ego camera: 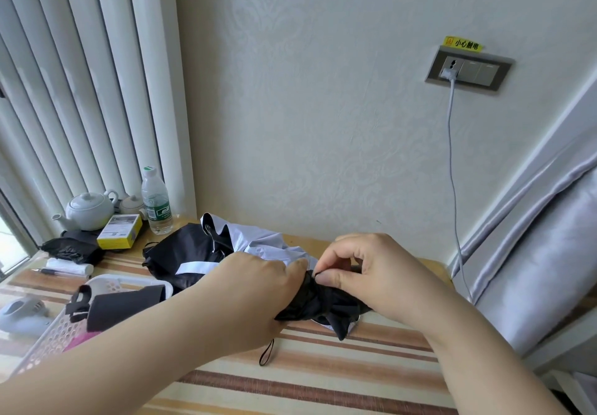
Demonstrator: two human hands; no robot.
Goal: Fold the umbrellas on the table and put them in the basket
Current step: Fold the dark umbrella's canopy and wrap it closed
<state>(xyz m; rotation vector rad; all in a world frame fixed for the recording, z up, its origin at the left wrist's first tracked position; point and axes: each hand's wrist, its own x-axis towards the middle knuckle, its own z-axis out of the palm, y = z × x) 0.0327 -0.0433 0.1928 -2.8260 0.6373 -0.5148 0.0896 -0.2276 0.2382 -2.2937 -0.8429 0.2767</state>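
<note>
Left hand wraps around black umbrella; right hand pinches its fabric just beside. Second umbrella beyond left hand; basket left of grip.

Home room, teapot by curtained window, striped tablecloth

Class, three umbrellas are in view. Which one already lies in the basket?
The dark folded umbrella in the white basket. Another is gripped by both hands, and the black-and-white one lies loose on the table.
</note>
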